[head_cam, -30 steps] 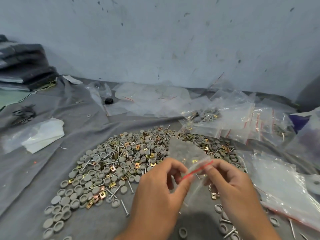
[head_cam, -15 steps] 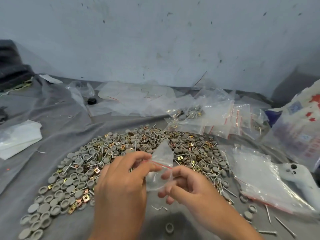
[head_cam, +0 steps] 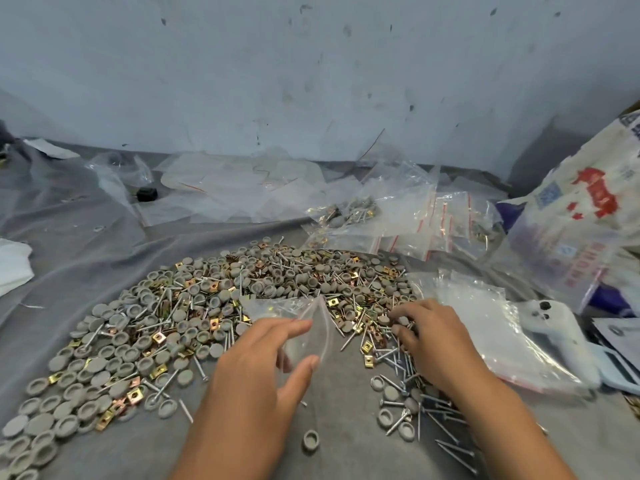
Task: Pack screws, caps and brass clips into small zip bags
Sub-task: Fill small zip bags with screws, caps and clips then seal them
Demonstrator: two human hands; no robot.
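Observation:
My left hand pinches a small clear zip bag between thumb and fingers, with the bag's mouth held up above the grey cloth. My right hand is off the bag and reaches into the right side of the pile of grey caps, silver screws and brass clips. Its fingertips curl down there, and thumb and forefinger close around a grey cap. The bag looks empty.
Filled zip bags lie behind the pile. A flat stack of empty zip bags sits right of my right hand, beside a white device and a printed sack. Loose screws and one cap lie near my wrists.
Both hands held the bag before. My right hand has let go and moved right into the pile, while my left hand keeps the bag.

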